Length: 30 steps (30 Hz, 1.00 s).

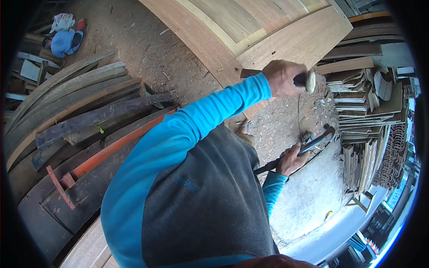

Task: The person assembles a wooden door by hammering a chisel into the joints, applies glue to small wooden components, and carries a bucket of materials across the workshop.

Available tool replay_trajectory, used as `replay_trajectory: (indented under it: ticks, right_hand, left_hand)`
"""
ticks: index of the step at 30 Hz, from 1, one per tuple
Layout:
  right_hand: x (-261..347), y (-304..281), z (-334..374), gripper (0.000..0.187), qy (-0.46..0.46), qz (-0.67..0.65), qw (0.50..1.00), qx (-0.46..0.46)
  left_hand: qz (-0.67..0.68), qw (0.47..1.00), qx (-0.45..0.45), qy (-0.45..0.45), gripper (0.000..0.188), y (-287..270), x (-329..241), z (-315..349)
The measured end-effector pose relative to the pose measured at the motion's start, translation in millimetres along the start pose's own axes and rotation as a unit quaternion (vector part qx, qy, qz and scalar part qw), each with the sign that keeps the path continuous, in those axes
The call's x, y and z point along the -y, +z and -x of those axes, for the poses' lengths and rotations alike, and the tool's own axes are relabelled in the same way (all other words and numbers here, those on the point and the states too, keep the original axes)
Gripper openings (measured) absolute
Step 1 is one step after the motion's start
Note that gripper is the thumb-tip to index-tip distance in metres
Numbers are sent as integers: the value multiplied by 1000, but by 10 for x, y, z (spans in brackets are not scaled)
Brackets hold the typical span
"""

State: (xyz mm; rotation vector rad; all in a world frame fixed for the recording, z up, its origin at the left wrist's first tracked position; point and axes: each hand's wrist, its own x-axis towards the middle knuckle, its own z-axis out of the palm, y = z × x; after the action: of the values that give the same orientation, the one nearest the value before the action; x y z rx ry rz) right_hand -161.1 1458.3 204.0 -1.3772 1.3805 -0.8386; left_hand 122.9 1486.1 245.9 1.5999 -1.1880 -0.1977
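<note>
Head view: we record our left hand [282,78] raised, fingers curled tight around the handle of a brush-like tool [304,80], dark at the grip and pale and frayed at its outer end; the exact kind of tool is not clear. Our right hand [291,160] sits lower, closed around the shaft of a hammer [298,152], whose dark head points up and to the right, above the ground. Both forearms wear bright blue sleeves [196,129], and a dark grey vest [205,201] covers the torso. Just behind the left hand lies a large wooden door panel [268,31], light brown with paler inset boards, its edge running close under the raised hand. Below the right hand we note a pale concrete slab [313,192] and dusty ground with wood chips. At the right edge stand stacks of cut wooden pieces [362,102]. At the left lie long curved planks [76,102], some dark, one orange-red. At upper left, well apart from the hands, rests a blue cloth bundle [65,41].
</note>
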Motion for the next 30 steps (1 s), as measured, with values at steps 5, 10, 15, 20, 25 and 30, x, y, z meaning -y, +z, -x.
replay_trajectory:
  ticks: [5,10,15,20,25,30]
  right_hand:
    - [130,-114,-83,19,0,48,998,36]
    - [159,-35,-247,16,-7,80,986,146]
    - [550,350,-570,18,-57,157,949,268]
    - [1172,941,-872,21,-192,230,879,370]
    - [1949,1650,-923,28,-377,323,727,475]
    - [2641,2263,-593,26,-517,362,593,499]
  left_hand:
    - [173,910,-374,-45,27,-1269,291,-98]
    - [359,718,-580,-137,41,-1505,895,419]
    - [339,684,-627,-154,49,-1306,1150,727]
    - [258,668,-679,-159,46,-1410,1228,862]
    - [200,720,-632,-206,45,-1282,1294,934]
    - [265,698,-648,-150,42,-1171,1011,922]
